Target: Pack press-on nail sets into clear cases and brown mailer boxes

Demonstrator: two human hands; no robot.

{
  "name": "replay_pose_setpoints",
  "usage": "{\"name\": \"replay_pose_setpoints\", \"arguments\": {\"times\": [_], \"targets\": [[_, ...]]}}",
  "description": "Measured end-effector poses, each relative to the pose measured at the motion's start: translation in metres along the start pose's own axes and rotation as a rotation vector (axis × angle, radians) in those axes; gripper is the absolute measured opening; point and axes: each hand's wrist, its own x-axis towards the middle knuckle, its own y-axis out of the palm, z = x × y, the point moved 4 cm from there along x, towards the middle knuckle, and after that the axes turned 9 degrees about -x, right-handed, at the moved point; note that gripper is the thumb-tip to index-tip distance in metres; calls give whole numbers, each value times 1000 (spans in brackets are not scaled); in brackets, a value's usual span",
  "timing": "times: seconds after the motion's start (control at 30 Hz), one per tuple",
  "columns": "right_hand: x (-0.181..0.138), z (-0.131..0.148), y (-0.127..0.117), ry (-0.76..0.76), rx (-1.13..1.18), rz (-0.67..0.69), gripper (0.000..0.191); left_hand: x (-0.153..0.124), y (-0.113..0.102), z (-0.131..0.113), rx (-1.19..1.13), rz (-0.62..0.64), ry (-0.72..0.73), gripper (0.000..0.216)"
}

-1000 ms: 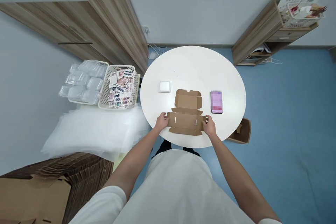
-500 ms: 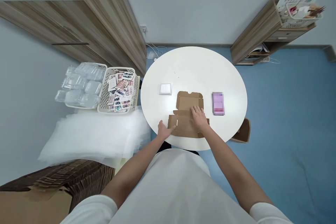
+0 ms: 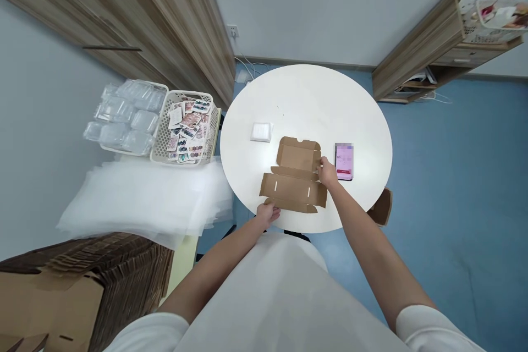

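Observation:
An unfolded brown cardboard mailer box (image 3: 295,186) lies on the round white table (image 3: 313,99), its creased flaps partly raised and two slots showing in its near panel. My right hand (image 3: 328,172) pinches the box at its right side, near the middle fold. At the near left corner, my left hand (image 3: 269,213) has its fingers closed on the front flap, with some fingertips hidden. A phone (image 3: 344,161) with a pink screen lies just right of my right hand. Left of the box sits a small stack of clear plastic sleeves (image 3: 261,132).
To the left stand a basket of nail-set cards (image 3: 187,132) and a basket of clear plastic cases (image 3: 132,115). White foam sheets (image 3: 144,198) and stacked flat cardboard (image 3: 127,269) lie nearer me. An open brown carton (image 3: 381,207) stands below the table's right edge.
My right hand has moved from the middle of the cardboard to its right side. My left hand has shifted down to the near flap, and the flaps now stand up more.

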Motion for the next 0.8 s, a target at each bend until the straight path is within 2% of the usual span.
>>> {"name": "replay_pose_setpoints", "arguments": {"times": [0.17, 0.37, 0.53, 0.63, 0.7, 0.8], "targets": [[8, 1, 7, -102, 6, 7, 31, 8, 0, 1, 3, -32, 71, 27], [15, 4, 13, -97, 137, 37, 31, 10, 3, 8, -15, -39, 100, 25], [-4, 13, 9, -259, 84, -24, 36, 6, 12, 6, -54, -42, 127, 24], [-26, 13, 10, -327, -38, 19, 42, 1, 16, -1, -73, -36, 144, 25], [-41, 12, 13, -359, -157, 58, 49, -1, 17, -8, -76, -27, 157, 26], [-60, 9, 17, -391, -349, 89, 82, -3, 15, -16, -65, -10, 172, 28]]}}
